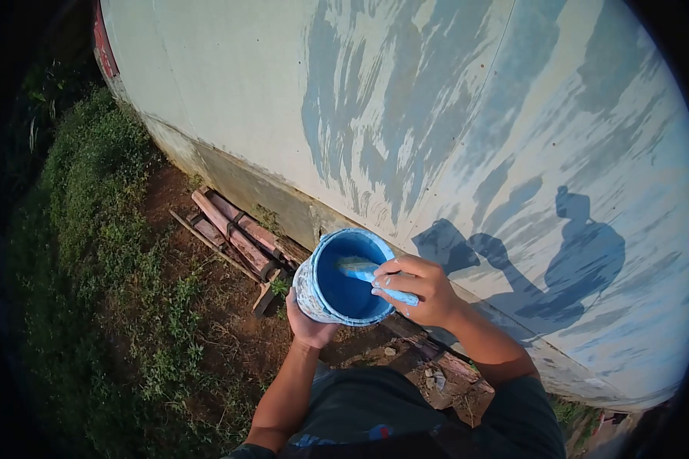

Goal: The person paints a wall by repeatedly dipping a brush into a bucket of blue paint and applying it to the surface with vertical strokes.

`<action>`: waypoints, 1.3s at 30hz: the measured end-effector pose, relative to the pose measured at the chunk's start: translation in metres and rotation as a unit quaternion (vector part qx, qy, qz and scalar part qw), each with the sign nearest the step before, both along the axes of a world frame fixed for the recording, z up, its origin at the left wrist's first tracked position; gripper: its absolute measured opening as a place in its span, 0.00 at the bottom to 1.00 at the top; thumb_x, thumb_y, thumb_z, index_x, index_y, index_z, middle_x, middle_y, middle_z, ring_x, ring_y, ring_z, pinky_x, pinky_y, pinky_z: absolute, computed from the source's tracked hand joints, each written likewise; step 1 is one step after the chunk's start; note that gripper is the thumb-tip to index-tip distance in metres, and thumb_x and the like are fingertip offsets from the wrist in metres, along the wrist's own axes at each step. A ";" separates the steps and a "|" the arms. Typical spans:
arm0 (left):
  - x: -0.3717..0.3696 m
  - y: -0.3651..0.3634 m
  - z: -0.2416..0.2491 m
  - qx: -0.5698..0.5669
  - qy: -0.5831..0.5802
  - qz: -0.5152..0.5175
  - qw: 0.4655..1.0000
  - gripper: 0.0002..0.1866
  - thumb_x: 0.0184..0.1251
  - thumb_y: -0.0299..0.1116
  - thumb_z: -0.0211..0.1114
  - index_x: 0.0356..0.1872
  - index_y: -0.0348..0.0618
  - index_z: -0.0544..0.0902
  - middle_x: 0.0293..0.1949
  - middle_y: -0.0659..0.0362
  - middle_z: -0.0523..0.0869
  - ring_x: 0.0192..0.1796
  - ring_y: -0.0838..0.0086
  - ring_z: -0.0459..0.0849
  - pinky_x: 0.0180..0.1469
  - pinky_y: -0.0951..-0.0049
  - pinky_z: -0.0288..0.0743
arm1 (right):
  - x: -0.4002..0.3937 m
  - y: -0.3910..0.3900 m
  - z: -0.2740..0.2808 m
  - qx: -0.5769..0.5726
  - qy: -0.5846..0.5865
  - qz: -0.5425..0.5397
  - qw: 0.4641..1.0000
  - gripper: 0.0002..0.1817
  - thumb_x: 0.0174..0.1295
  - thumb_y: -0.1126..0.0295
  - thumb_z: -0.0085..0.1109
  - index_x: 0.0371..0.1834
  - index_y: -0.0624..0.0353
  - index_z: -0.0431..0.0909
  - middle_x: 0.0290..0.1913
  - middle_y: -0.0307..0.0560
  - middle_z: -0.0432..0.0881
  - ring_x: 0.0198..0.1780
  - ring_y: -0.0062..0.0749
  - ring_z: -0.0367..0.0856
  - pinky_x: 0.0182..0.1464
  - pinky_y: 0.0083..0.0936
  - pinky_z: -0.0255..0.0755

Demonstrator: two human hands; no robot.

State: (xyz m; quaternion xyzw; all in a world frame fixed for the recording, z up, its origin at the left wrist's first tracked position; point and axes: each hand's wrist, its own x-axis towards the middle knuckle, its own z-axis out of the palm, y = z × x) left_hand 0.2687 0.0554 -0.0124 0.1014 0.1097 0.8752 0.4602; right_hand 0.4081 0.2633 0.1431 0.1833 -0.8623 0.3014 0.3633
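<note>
A paint bucket (308, 293) with blue paint inside and a smeared outer wall is held up in front of me. My left hand (311, 325) supports it from below and the near left side, fingers partly hidden behind it. In my right hand (425, 291) is a paintbrush (398, 295), its handle coated in light blue, gripped between thumb and fingers. The brush head points down into the bucket's mouth, close over the paint. Blue specks dot the right hand's fingers.
A pale wall (230, 76) with patchy blue-grey strokes fills the upper right, bearing my shadow (582, 252). Wooden posts (233, 233) lie on bare soil along its base. Green weeds (92, 206) cover the ground at left. Small stones (435, 379) lie near my feet.
</note>
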 end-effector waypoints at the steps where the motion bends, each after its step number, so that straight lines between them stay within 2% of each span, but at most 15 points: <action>1: 0.001 0.000 0.000 0.000 -0.001 0.001 1.000 0.43 0.82 0.71 0.51 0.84 0.51 0.73 0.83 0.52 0.76 0.82 0.52 0.74 0.84 0.41 0.65 | -0.001 -0.001 -0.005 0.034 0.031 -0.027 0.999 0.15 0.56 0.82 0.84 0.43 0.61 0.88 0.47 0.51 0.91 0.44 0.45 0.94 0.42 0.35 0.87; 7: 0.007 0.000 0.001 0.019 -0.022 -0.009 1.000 0.42 0.82 0.70 0.51 0.83 0.51 0.74 0.83 0.52 0.75 0.82 0.52 0.74 0.85 0.41 0.65 | -0.008 -0.015 -0.033 0.045 0.123 -0.105 0.986 0.13 0.57 0.79 0.83 0.44 0.59 0.89 0.46 0.48 0.90 0.45 0.44 0.93 0.43 0.37 0.89; 11: -0.001 -0.002 0.000 -0.009 -0.056 -0.015 0.998 0.44 0.79 0.73 0.51 0.84 0.54 0.72 0.82 0.50 0.76 0.79 0.46 0.77 0.74 0.30 0.76 | -0.016 -0.025 -0.042 0.088 0.166 -0.126 0.974 0.18 0.49 0.81 0.85 0.41 0.62 0.88 0.45 0.50 0.90 0.44 0.46 0.94 0.43 0.37 0.90; 13: -0.006 -0.003 -0.009 -0.023 -0.048 -0.020 0.998 0.45 0.78 0.74 0.51 0.85 0.55 0.71 0.81 0.49 0.76 0.77 0.44 0.79 0.68 0.27 0.81 | -0.015 -0.030 -0.032 0.070 0.148 -0.123 0.979 0.17 0.52 0.82 0.85 0.42 0.62 0.87 0.46 0.51 0.91 0.44 0.47 0.95 0.43 0.37 0.90; 16: -0.013 -0.005 -0.016 0.044 -0.041 -0.056 0.997 0.50 0.76 0.80 0.42 0.87 0.56 0.68 0.82 0.48 0.74 0.78 0.41 0.77 0.68 0.25 0.79 | -0.016 -0.036 -0.022 -0.132 0.110 -0.106 0.979 0.12 0.59 0.80 0.83 0.42 0.62 0.88 0.47 0.52 0.91 0.42 0.45 0.94 0.42 0.35 0.89; 21: -0.017 -0.011 -0.027 -0.057 -0.064 -0.017 0.996 0.50 0.77 0.80 0.41 0.87 0.55 0.68 0.82 0.47 0.75 0.74 0.36 0.81 0.65 0.25 0.83 | -0.013 -0.036 -0.013 -0.038 0.038 -0.098 0.994 0.12 0.59 0.79 0.84 0.42 0.61 0.89 0.46 0.51 0.92 0.43 0.45 0.94 0.44 0.35 0.88; 23: -0.016 -0.008 -0.028 -0.054 -0.071 -0.013 0.996 0.50 0.77 0.79 0.43 0.86 0.54 0.69 0.82 0.47 0.75 0.74 0.38 0.81 0.65 0.25 0.83 | -0.011 -0.035 -0.010 -0.089 -0.053 -0.095 0.990 0.12 0.60 0.77 0.83 0.44 0.61 0.89 0.47 0.51 0.92 0.43 0.46 0.94 0.44 0.35 0.87; 27: -0.023 -0.006 -0.068 0.001 -0.061 -0.036 0.997 0.49 0.77 0.78 0.45 0.87 0.55 0.68 0.82 0.49 0.75 0.77 0.42 0.79 0.66 0.27 0.82 | -0.018 -0.034 -0.021 -0.116 -0.014 -0.107 0.987 0.11 0.60 0.81 0.81 0.45 0.64 0.90 0.45 0.54 0.93 0.43 0.44 0.95 0.44 0.35 0.87; 28: -0.025 -0.002 -0.070 -0.026 -0.061 -0.019 0.998 0.49 0.77 0.78 0.45 0.86 0.56 0.69 0.83 0.50 0.74 0.78 0.43 0.79 0.68 0.28 0.81 | -0.015 -0.034 -0.016 -0.106 -0.090 -0.119 0.983 0.11 0.61 0.83 0.80 0.45 0.64 0.90 0.45 0.55 0.93 0.43 0.44 0.94 0.45 0.37 0.87; 31: -0.034 0.006 -0.074 -0.043 -0.059 -0.030 0.997 0.48 0.77 0.78 0.46 0.86 0.56 0.71 0.83 0.53 0.75 0.79 0.46 0.77 0.72 0.29 0.76 | -0.025 -0.026 -0.025 -0.147 0.001 -0.135 0.980 0.11 0.61 0.82 0.80 0.45 0.64 0.89 0.45 0.57 0.93 0.43 0.44 0.94 0.46 0.37 0.87; 33: -0.037 0.013 -0.076 -0.086 -0.141 -0.006 0.986 0.48 0.77 0.78 0.47 0.85 0.56 0.72 0.83 0.54 0.76 0.80 0.46 0.76 0.75 0.29 0.73 | -0.033 -0.014 -0.042 -0.154 0.008 -0.170 0.973 0.10 0.67 0.78 0.79 0.48 0.65 0.88 0.47 0.53 0.92 0.44 0.42 0.94 0.46 0.34 0.87; 34: -0.041 0.016 -0.088 -0.116 -0.108 0.010 0.987 0.48 0.76 0.78 0.48 0.85 0.57 0.72 0.82 0.54 0.77 0.81 0.47 0.76 0.78 0.31 0.70 | -0.039 -0.012 -0.052 -0.363 0.029 -0.151 0.919 0.09 0.69 0.78 0.77 0.49 0.65 0.87 0.47 0.50 0.92 0.44 0.39 0.94 0.46 0.33 0.87; 35: -0.045 0.017 -0.097 -0.114 -0.115 0.009 0.987 0.48 0.76 0.78 0.48 0.85 0.57 0.72 0.82 0.54 0.77 0.81 0.47 0.76 0.78 0.31 0.70 | -0.045 -0.009 -0.060 -0.554 0.047 -0.126 0.822 0.09 0.72 0.77 0.75 0.50 0.65 0.85 0.48 0.47 0.91 0.44 0.36 0.93 0.46 0.33 0.88; 37: -0.055 0.021 -0.109 -0.094 -0.084 -0.028 0.992 0.47 0.76 0.76 0.50 0.85 0.56 0.73 0.82 0.54 0.77 0.81 0.48 0.75 0.80 0.33 0.69 | -0.058 0.002 -0.071 -0.601 0.063 -0.137 0.785 0.09 0.76 0.77 0.72 0.53 0.63 0.83 0.47 0.43 0.89 0.45 0.31 0.92 0.48 0.32 0.88; 39: -0.061 0.033 -0.123 -0.081 -0.111 -0.029 0.990 0.46 0.77 0.75 0.51 0.84 0.55 0.73 0.82 0.54 0.77 0.81 0.48 0.76 0.80 0.35 0.69 | -0.067 0.017 -0.087 -0.726 0.117 -0.156 0.659 0.09 0.76 0.76 0.71 0.54 0.61 0.82 0.46 0.42 0.88 0.46 0.31 0.91 0.48 0.31 0.88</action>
